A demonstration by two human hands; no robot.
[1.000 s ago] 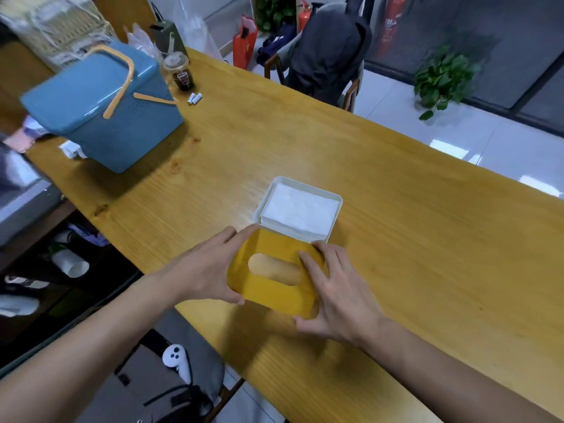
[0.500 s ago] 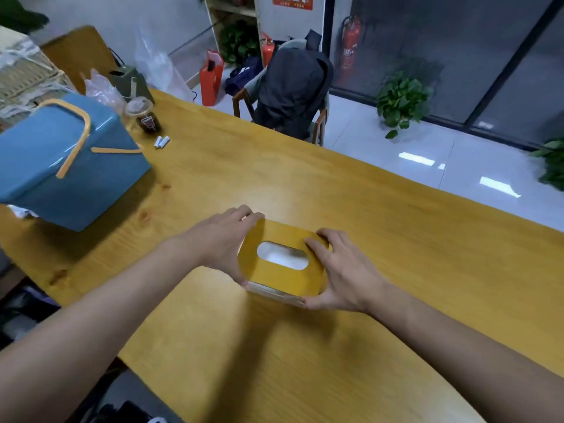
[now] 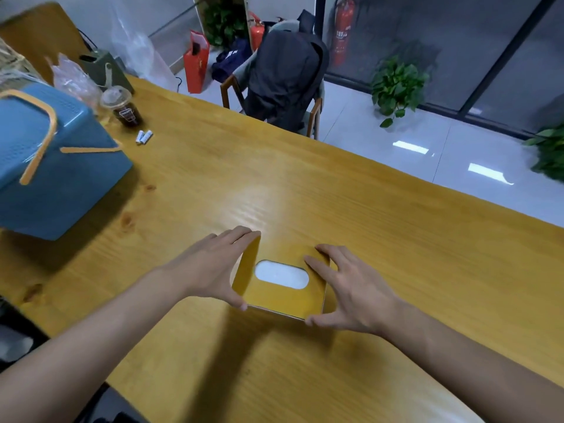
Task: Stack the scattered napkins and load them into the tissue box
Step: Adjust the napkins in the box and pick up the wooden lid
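Left hand [image 3: 210, 267] and right hand [image 3: 351, 288] flank the tissue box [image 3: 283, 300] on the table [image 3: 396, 239] — fingers straight, touching its sides, thumbs at near corners. Lid slot [image 3: 281, 274] faces up — long axis left–right.

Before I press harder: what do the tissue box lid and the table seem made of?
Lid: matte yellow-brown, flat and rigid-looking, likely wood or bamboo; grain too blurred to confirm. Box base: a thin pale edge under the lid, probably plastic. Table: varnished wood, showing grain, knots and a glossy glare patch.
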